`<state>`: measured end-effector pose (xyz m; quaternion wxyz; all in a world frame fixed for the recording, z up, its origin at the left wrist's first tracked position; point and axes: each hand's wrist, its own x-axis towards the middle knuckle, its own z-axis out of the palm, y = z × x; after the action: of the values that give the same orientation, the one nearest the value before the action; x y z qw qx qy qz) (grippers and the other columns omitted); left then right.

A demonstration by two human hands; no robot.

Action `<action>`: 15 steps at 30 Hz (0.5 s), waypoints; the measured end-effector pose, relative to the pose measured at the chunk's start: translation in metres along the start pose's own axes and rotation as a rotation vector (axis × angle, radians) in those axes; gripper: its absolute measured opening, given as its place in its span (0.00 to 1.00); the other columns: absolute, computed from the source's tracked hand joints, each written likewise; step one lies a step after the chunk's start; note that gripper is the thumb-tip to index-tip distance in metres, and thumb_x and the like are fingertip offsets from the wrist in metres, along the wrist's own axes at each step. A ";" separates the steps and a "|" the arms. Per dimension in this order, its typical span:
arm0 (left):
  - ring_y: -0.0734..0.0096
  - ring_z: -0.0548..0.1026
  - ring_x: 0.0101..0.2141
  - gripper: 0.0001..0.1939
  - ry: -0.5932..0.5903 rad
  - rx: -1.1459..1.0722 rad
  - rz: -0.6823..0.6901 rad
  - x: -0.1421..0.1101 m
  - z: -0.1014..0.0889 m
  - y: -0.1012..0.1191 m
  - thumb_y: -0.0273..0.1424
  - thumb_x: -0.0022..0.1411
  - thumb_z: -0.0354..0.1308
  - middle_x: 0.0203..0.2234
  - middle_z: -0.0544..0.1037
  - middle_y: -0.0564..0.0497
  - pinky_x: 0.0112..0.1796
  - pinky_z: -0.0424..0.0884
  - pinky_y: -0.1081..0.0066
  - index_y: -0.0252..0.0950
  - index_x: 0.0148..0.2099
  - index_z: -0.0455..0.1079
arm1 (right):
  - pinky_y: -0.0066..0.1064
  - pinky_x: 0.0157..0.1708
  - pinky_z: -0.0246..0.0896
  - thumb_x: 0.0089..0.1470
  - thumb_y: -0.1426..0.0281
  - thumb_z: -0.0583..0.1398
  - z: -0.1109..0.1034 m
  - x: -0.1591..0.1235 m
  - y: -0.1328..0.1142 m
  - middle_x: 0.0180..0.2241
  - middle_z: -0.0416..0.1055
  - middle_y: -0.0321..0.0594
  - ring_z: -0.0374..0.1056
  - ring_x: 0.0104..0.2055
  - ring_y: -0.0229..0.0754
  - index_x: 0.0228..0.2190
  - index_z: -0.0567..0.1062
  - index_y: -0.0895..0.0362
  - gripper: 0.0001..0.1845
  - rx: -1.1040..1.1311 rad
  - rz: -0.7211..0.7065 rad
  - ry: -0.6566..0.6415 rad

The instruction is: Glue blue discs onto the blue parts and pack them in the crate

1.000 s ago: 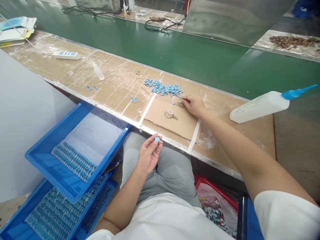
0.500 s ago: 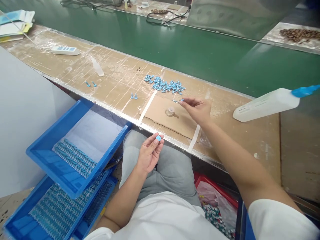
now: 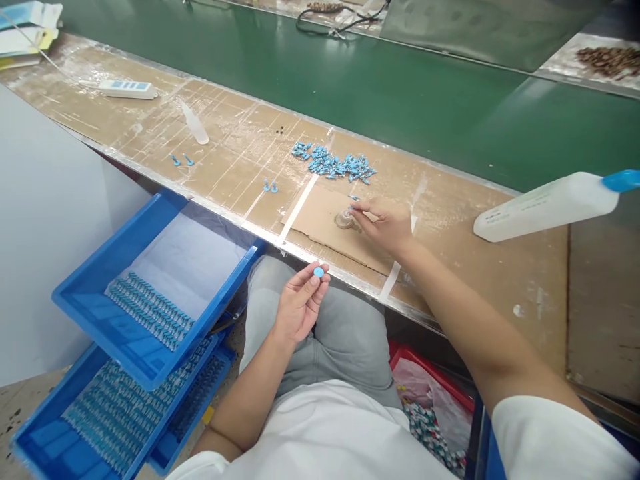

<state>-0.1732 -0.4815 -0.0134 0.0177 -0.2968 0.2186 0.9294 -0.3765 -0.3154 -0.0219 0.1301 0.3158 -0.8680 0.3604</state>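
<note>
My left hand (image 3: 299,307) is closed on a small round blue disc (image 3: 319,272), held between thumb and fingers above my lap. My right hand (image 3: 385,223) pinches a tiny blue part, mostly hidden by the fingertips, at the rim of a small clear cup (image 3: 343,219). Under the cup lies a flat piece of cardboard (image 3: 320,217). Another small blue piece (image 3: 354,197) shows just beyond my right fingertips. Behind it, a pile of small blue pointed parts (image 3: 340,164) is spread on the bench. Two blue pegs with round bases (image 3: 271,187) stand left of the cardboard.
A large white bottle with a blue nozzle (image 3: 545,207) leans at right. Further left are two more blue pegs (image 3: 182,160), a small squeeze bottle (image 3: 194,124) and a power strip (image 3: 128,89). Blue trays (image 3: 100,267) with rows of parts sit at lower left, a red bin (image 3: 430,377) at lower right.
My right hand has moved left and down from beside the pile to the clear cup. My left hand keeps the disc in nearly the same place. The camera view has shifted slightly.
</note>
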 end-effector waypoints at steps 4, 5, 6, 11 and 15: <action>0.76 0.81 0.36 0.14 -0.004 0.010 0.029 0.003 0.004 0.003 0.22 0.54 0.66 0.39 0.83 0.47 0.43 0.76 0.79 0.33 0.45 0.78 | 0.45 0.49 0.70 0.57 0.61 0.62 -0.001 -0.001 -0.005 0.39 0.80 0.40 0.76 0.43 0.48 0.38 0.81 0.49 0.10 0.065 0.067 0.058; 0.77 0.81 0.35 0.13 -0.011 0.013 0.040 0.005 0.006 0.004 0.22 0.55 0.66 0.38 0.83 0.47 0.42 0.76 0.80 0.33 0.44 0.78 | 0.44 0.49 0.70 0.56 0.60 0.62 -0.001 -0.002 -0.007 0.39 0.80 0.40 0.76 0.42 0.48 0.38 0.81 0.50 0.10 0.091 0.113 0.099; 0.77 0.81 0.35 0.12 -0.017 0.012 0.049 0.006 0.008 0.005 0.22 0.55 0.66 0.38 0.83 0.48 0.40 0.76 0.81 0.33 0.44 0.78 | 0.43 0.48 0.71 0.55 0.60 0.63 0.000 -0.002 -0.009 0.39 0.80 0.40 0.77 0.41 0.47 0.37 0.81 0.51 0.11 0.123 0.171 0.144; 0.78 0.81 0.34 0.08 -0.048 -0.022 0.080 0.014 0.019 0.006 0.25 0.57 0.66 0.35 0.83 0.49 0.37 0.76 0.83 0.32 0.41 0.78 | 0.39 0.41 0.75 0.48 0.59 0.69 0.001 -0.001 -0.022 0.35 0.80 0.41 0.77 0.36 0.45 0.36 0.81 0.55 0.16 0.442 0.411 0.322; 0.77 0.81 0.34 0.08 -0.099 -0.026 0.085 0.014 0.028 0.005 0.27 0.57 0.66 0.35 0.83 0.49 0.37 0.76 0.82 0.32 0.41 0.78 | 0.36 0.37 0.76 0.40 0.62 0.73 -0.006 -0.008 -0.054 0.31 0.80 0.38 0.78 0.33 0.44 0.33 0.80 0.55 0.16 0.709 0.498 0.405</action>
<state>-0.2009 -0.4759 0.0013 -0.0147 -0.2413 0.2178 0.9456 -0.3356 -0.3364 0.0079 0.0903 0.0466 -0.6980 0.7088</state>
